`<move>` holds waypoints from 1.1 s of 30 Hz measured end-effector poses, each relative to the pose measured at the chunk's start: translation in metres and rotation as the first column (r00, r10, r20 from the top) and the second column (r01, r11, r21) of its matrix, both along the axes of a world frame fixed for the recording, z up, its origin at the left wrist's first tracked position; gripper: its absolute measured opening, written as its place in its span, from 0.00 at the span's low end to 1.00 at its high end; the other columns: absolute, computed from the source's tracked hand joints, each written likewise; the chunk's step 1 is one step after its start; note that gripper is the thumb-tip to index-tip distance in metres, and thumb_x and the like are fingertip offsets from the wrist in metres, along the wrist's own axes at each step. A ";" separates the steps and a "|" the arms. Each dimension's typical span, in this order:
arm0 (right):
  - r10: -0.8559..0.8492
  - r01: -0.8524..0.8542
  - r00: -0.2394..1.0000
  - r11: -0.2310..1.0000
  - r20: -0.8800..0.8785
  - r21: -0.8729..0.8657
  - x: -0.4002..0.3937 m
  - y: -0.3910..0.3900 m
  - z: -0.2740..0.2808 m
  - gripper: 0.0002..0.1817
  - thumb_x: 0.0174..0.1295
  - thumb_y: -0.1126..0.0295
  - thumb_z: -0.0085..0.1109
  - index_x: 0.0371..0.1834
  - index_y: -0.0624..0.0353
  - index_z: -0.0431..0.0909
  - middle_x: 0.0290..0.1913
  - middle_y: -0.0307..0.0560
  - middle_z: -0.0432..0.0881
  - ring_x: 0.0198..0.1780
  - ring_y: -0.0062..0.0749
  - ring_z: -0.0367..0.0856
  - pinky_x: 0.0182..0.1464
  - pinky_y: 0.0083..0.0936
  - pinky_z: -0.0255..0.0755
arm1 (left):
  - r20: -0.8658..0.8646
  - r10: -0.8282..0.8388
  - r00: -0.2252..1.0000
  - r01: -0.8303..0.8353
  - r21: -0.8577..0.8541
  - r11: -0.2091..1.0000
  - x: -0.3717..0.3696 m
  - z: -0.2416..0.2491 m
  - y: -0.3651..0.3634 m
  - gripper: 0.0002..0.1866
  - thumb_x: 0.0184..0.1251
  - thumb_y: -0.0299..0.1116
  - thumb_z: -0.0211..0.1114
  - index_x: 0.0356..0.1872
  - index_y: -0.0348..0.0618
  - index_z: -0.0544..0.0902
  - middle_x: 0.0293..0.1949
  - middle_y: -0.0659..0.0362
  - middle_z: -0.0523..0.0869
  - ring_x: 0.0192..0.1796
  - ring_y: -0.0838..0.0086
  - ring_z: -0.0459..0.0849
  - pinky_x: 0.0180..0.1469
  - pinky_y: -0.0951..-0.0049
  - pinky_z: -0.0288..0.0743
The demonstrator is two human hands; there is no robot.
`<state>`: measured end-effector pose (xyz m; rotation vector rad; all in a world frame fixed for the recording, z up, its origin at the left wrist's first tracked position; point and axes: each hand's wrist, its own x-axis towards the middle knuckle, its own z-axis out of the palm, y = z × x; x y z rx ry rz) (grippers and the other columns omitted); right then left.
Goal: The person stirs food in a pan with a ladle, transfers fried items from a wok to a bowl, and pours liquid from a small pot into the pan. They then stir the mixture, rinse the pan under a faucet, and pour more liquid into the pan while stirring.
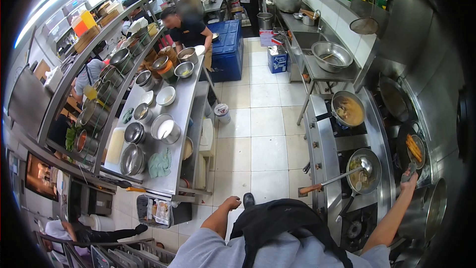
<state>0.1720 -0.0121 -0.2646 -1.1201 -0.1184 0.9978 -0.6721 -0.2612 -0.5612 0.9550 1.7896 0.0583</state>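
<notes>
At the far right, my right hand [409, 180] is closed around a grey handle. The handle leads to a round metal pan [421, 150] holding long orange-yellow fried pieces, and the pan overlaps a dark wok [407, 133]. My left hand [231, 203] hangs over the floor by my side with its fingers curled in and nothing in them. On the stove between them, a ladle [328, 184] with a wooden handle rests in a pan [375, 181] of greenish food and liquid. Farther along is a pan [357, 100] of brown soup-like food.
A steel table [171, 173] with bowls and a green cloth [160, 163] stands on the left. Behind the stove are a wide metal basin [342, 49] and a sink. A large pot [433, 213] is near my right arm. Co-workers stand beyond, near a blue chest [229, 52].
</notes>
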 end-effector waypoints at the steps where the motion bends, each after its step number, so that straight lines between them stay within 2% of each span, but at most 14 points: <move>1: 0.006 -0.006 1.000 1.000 0.015 0.000 0.000 -0.001 -0.001 0.13 0.75 0.64 0.43 0.42 0.55 0.78 0.28 0.36 0.78 0.22 0.19 0.71 0.21 0.15 0.67 | 0.011 0.009 1.000 -0.009 -0.003 1.000 0.000 0.002 0.001 0.28 0.64 0.44 0.59 0.64 0.43 0.79 0.42 0.44 0.89 0.31 0.57 0.87 0.34 0.62 0.83; 4: -0.144 0.143 0.989 0.989 0.038 0.029 -0.014 0.003 0.008 0.11 0.75 0.64 0.46 0.43 0.54 0.79 0.30 0.36 0.80 0.25 0.20 0.75 0.25 0.15 0.71 | 0.002 -0.005 1.000 0.005 -0.002 1.000 0.000 0.002 0.005 0.28 0.63 0.44 0.60 0.63 0.42 0.79 0.42 0.43 0.89 0.33 0.59 0.88 0.35 0.62 0.83; 5: 0.102 -0.121 0.982 0.986 0.156 0.114 0.032 0.006 -0.029 0.10 0.75 0.65 0.49 0.46 0.54 0.80 0.34 0.37 0.83 0.30 0.21 0.80 0.30 0.17 0.75 | 0.029 0.004 1.000 -0.005 0.029 1.000 -0.003 -0.001 0.004 0.28 0.63 0.44 0.60 0.62 0.41 0.80 0.42 0.44 0.89 0.33 0.59 0.88 0.36 0.61 0.83; 6: 0.117 -0.135 0.989 0.966 0.092 0.220 0.029 0.002 -0.033 0.10 0.75 0.66 0.49 0.48 0.55 0.80 0.37 0.38 0.84 0.34 0.22 0.82 0.33 0.19 0.76 | 0.064 -0.018 0.998 0.014 0.057 0.998 -0.007 -0.010 0.001 0.28 0.62 0.44 0.60 0.61 0.40 0.81 0.41 0.44 0.89 0.34 0.60 0.89 0.37 0.61 0.83; 9: -0.046 0.030 0.983 0.995 0.178 0.092 -0.002 -0.013 -0.029 0.15 0.75 0.61 0.47 0.54 0.55 0.79 0.46 0.45 0.84 0.45 0.36 0.82 0.46 0.36 0.78 | 0.100 -0.021 0.995 0.017 0.041 0.999 -0.018 -0.032 0.005 0.24 0.66 0.41 0.62 0.59 0.38 0.81 0.36 0.47 0.89 0.31 0.65 0.88 0.32 0.63 0.82; 10: -0.195 0.199 0.969 0.980 0.152 -0.014 -0.038 -0.011 -0.005 0.14 0.75 0.61 0.46 0.51 0.55 0.79 0.41 0.44 0.84 0.41 0.36 0.81 0.41 0.39 0.77 | 0.132 0.061 0.989 -0.057 -0.040 0.998 -0.009 -0.013 0.008 0.23 0.69 0.38 0.62 0.62 0.38 0.79 0.33 0.52 0.88 0.30 0.68 0.86 0.28 0.66 0.81; 11: -0.087 0.060 0.982 0.986 0.170 0.156 0.003 -0.004 -0.050 0.13 0.73 0.62 0.46 0.47 0.54 0.80 0.37 0.43 0.82 0.35 0.35 0.79 0.34 0.38 0.75 | 0.059 -0.185 0.981 0.184 0.018 0.983 0.004 0.035 0.019 0.23 0.71 0.37 0.61 0.64 0.39 0.77 0.31 0.54 0.86 0.27 0.70 0.85 0.25 0.68 0.79; 12: -0.231 0.240 0.968 0.966 0.099 -0.094 -0.047 -0.012 -0.002 0.12 0.72 0.62 0.47 0.41 0.53 0.80 0.31 0.42 0.80 0.28 0.32 0.75 0.28 0.31 0.72 | 0.121 -0.174 0.977 0.168 0.059 0.984 0.006 0.040 0.019 0.23 0.70 0.38 0.62 0.63 0.38 0.78 0.34 0.52 0.87 0.31 0.67 0.86 0.30 0.66 0.81; 13: -0.245 0.249 0.968 0.966 0.055 -0.074 -0.078 -0.022 0.032 0.12 0.70 0.62 0.48 0.37 0.53 0.81 0.27 0.41 0.78 0.23 0.27 0.71 0.24 0.24 0.68 | 0.184 -0.140 0.973 0.124 0.099 0.987 -0.004 0.034 0.011 0.23 0.69 0.38 0.63 0.62 0.37 0.79 0.37 0.50 0.89 0.34 0.65 0.88 0.34 0.64 0.83; 15: -0.104 0.100 0.990 0.994 -0.098 -0.040 -0.073 -0.023 0.032 0.12 0.69 0.65 0.46 0.33 0.55 0.79 0.24 0.39 0.75 0.17 0.22 0.67 0.18 0.19 0.63 | 0.192 -0.229 0.954 0.206 0.132 0.969 -0.067 -0.056 -0.021 0.23 0.69 0.38 0.63 0.61 0.37 0.79 0.38 0.49 0.89 0.36 0.64 0.88 0.36 0.64 0.83; 26: -0.120 0.121 0.986 0.993 -0.120 0.004 -0.068 -0.023 0.021 0.13 0.71 0.63 0.47 0.34 0.57 0.78 0.23 0.39 0.74 0.18 0.22 0.69 0.18 0.18 0.63 | 0.264 -0.382 0.886 0.242 0.440 0.865 -0.068 -0.074 0.013 0.24 0.68 0.39 0.63 0.60 0.35 0.81 0.46 0.45 0.89 0.49 0.60 0.89 0.51 0.63 0.81; 29: -0.065 0.073 0.987 0.996 -0.150 0.049 -0.067 -0.026 0.017 0.13 0.71 0.63 0.45 0.34 0.57 0.78 0.23 0.39 0.74 0.19 0.21 0.69 0.19 0.18 0.63 | 0.501 -0.290 0.815 0.167 0.276 0.947 -0.087 -0.065 0.010 0.23 0.69 0.36 0.60 0.62 0.36 0.79 0.40 0.49 0.89 0.40 0.64 0.89 0.38 0.64 0.82; 31: -0.086 0.093 0.990 0.994 -0.108 0.062 -0.074 -0.027 0.024 0.13 0.72 0.64 0.43 0.37 0.57 0.77 0.24 0.40 0.74 0.19 0.21 0.68 0.19 0.18 0.63 | 0.072 -0.141 0.987 0.136 0.074 0.988 -0.036 -0.060 0.039 0.23 0.70 0.34 0.60 0.63 0.36 0.78 0.34 0.53 0.88 0.32 0.70 0.86 0.27 0.68 0.78; 33: -0.088 0.094 0.993 0.993 -0.084 0.069 -0.074 -0.022 0.028 0.13 0.73 0.65 0.41 0.38 0.57 0.77 0.25 0.40 0.75 0.19 0.21 0.68 0.19 0.19 0.63 | 0.099 -0.055 0.994 0.057 -0.011 0.998 -0.023 -0.038 0.044 0.23 0.70 0.33 0.60 0.63 0.36 0.77 0.33 0.54 0.87 0.31 0.71 0.86 0.25 0.69 0.77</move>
